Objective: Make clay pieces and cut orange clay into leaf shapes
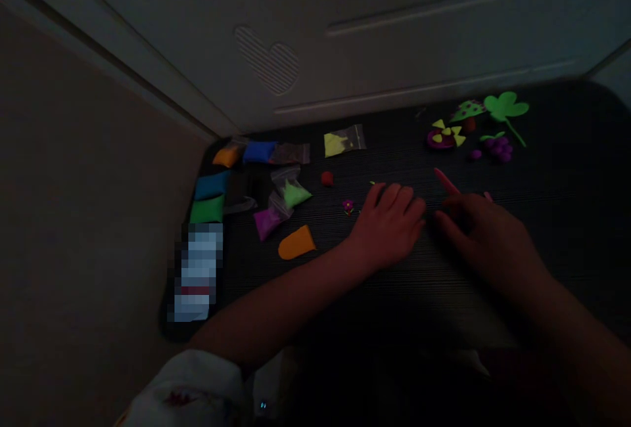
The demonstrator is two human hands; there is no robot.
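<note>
The scene is very dim. My left hand rests palm down on the dark table, its fingers curled together over something I cannot make out. My right hand lies just to its right, its fingers closed round a thin pink stick that points up and left. A tiny purple clay flower lies just left of my left hand, and a small red clay ball sits further left.
Small bags of coloured clay lie at the left: orange, blue, teal, green, purple, yellow. An orange clay piece lies near my left forearm. Finished clay shapes, a green leaf and purple grapes, sit at the back right. A white panel stands behind.
</note>
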